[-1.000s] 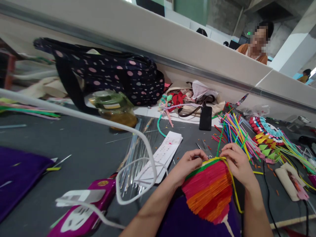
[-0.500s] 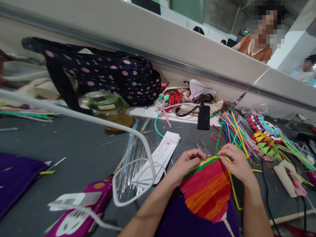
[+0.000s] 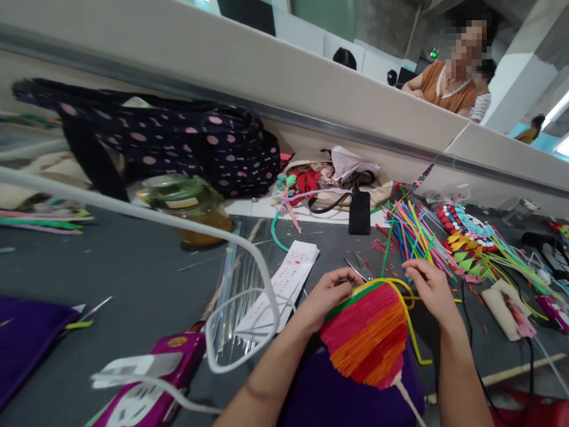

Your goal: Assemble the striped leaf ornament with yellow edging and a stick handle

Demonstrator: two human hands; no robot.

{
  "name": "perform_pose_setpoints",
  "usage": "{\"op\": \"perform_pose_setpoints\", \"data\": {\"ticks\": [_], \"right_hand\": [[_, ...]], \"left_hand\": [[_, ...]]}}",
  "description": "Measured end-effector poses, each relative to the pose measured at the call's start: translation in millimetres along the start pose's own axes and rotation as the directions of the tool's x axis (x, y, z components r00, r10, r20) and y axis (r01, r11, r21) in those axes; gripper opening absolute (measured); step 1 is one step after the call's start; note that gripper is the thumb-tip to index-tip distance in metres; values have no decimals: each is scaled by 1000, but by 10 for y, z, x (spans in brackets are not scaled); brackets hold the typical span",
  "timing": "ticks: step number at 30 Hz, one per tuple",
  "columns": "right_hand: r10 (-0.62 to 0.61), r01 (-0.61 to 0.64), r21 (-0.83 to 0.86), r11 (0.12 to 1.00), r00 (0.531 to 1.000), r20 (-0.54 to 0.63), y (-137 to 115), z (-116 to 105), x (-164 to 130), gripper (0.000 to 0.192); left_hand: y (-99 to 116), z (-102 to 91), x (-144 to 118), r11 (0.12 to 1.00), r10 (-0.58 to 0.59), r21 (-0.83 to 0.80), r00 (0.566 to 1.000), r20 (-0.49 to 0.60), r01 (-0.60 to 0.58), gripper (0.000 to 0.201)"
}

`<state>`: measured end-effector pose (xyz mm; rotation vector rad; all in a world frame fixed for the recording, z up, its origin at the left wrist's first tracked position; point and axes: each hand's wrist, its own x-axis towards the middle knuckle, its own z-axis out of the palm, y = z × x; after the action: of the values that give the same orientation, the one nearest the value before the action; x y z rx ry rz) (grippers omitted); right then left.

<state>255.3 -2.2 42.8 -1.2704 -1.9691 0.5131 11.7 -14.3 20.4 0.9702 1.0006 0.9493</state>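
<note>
A hand fan [image 3: 367,335] rests over purple cloth [image 3: 351,397], striped in green, pink, orange and red, with its pale handle pointing down and right. My left hand [image 3: 331,293] is closed on its upper left edge, thumb and fingers pinching the rim. A yellow pipe cleaner [image 3: 415,335] follows the top rim and trails off bent at the right side. My right hand [image 3: 429,287] is apart from the fan, to its upper right, with fingers drawn together; what is between them, if anything, is too small to make out.
Beyond the fan lie scissors [image 3: 362,267], a colourful bundle of pipe cleaners [image 3: 418,234] and a phone [image 3: 359,212]. Printed paper strips [image 3: 282,290] and a white cable [image 3: 249,243] are at left, near a magenta glue gun-like device [image 3: 178,367]. A jar [image 3: 186,207] stands behind.
My right hand has let go of the fan's rim and moved up and right. The yellow pipe cleaner now curls loose at that side. My left hand keeps its grip. The view has shifted slightly.
</note>
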Motion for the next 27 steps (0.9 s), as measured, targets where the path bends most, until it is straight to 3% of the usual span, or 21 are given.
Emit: {"op": "perform_pose_setpoints", "data": {"ticks": [5,12,27], "right_hand": [[160,-159,40,986,987,-15,67,-15,-341,22],[301,-297,170,940,954,2,108,183,-756,25],[479,-466,269,843,877,19,95,349,-907,17]], "left_hand": [[-42,-27,65,1000,6,-26,1000,16,-5,21],[-154,-95,141,995,-46,-87,999,-16,44,25],[-274,-167,220,980,-125,-166,990,-63,114,27]]}}
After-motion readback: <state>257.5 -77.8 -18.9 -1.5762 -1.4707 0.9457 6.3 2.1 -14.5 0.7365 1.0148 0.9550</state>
